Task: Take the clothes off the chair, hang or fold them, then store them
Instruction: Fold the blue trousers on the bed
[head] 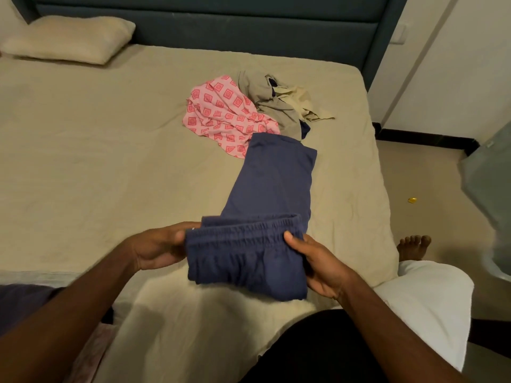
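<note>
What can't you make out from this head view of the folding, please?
- Chair: none appears in the head view.
- Grey and cream clothes: crumpled together, so the number of pieces is unclear.
- Left hand: fingers hidden behind the blue trousers.
- Right hand: only the thumb shows on the waistband.
- Small yellow thing on the floor: too small.

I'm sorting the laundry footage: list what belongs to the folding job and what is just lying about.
Job:
blue trousers, held at the waistband by left hand and right hand
pink patterned garment
grey and cream clothes

Lying about:
pillow
yellow scrap on floor
</note>
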